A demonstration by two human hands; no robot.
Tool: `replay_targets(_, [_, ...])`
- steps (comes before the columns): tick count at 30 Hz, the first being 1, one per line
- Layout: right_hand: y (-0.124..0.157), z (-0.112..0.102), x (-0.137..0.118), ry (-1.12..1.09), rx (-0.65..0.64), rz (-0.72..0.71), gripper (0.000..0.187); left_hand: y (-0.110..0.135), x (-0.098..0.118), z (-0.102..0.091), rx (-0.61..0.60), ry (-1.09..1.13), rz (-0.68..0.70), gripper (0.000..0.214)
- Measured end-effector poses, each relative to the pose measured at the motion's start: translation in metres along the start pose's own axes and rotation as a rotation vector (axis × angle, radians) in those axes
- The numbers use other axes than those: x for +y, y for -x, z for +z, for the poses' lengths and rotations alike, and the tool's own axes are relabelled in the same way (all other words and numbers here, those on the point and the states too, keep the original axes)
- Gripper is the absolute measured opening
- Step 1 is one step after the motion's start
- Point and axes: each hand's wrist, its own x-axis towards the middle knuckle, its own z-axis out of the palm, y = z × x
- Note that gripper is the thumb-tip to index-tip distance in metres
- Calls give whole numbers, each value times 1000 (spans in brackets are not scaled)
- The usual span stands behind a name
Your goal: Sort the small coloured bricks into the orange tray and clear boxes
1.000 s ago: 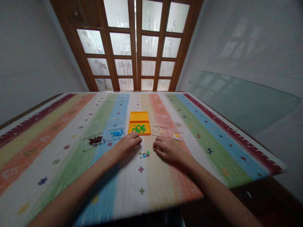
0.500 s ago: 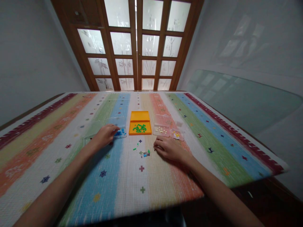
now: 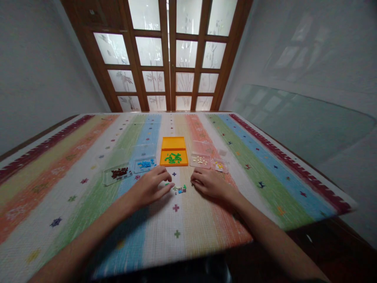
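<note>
My left hand (image 3: 153,184) is over the cloth at the middle, thumb and forefinger apart, near small loose building bricks. Between those fingertips a little green brick (image 3: 167,184) lies on the cloth. Just to the right is a small cluster of blue, green and dark bricks (image 3: 182,190). My right hand (image 3: 210,182) rests on the cloth right of the cluster, its fingers curled and pressed together. A tiny dark bit shows at its fingertips, too small to name. Behind the hands, an orange case (image 3: 173,165) stands open with green bricks (image 3: 173,158) in it.
Clear boxes flank the case: one with blue bricks (image 3: 145,163), one with dark brown bricks (image 3: 120,172), one with cream bricks (image 3: 200,160), one with yellow and white pieces (image 3: 219,166). A striped cloth (image 3: 176,220) covers the table. Wooden glazed doors (image 3: 171,78) stand beyond.
My left hand has moved from the blue-brick box toward me and right, to the loose bricks, uncovering the blue and brown boxes. My right hand has stayed in place.
</note>
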Motion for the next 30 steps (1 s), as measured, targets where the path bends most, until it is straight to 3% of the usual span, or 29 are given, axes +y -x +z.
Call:
replay_targets(7, [0, 0, 0, 2, 2, -3, 14, 3, 18, 38, -211, 81, -83, 14])
replay_targets(18, [0, 1, 1, 16, -6, -8, 13, -3, 12, 56, -178, -22, -131, 22])
replay_targets(21, [0, 0, 0, 17, -10, -4, 14, -3, 11, 51, -163, -17, -88, 24])
replay_targets(25, [-1, -1, -3, 28, -17, 5, 14, -2, 6, 30, -117, 12, -55, 19])
replay_targets(30, [-1, -2, -3, 49, -23, 12, 13, 1, -24, -7, 7, -86, -151, 21])
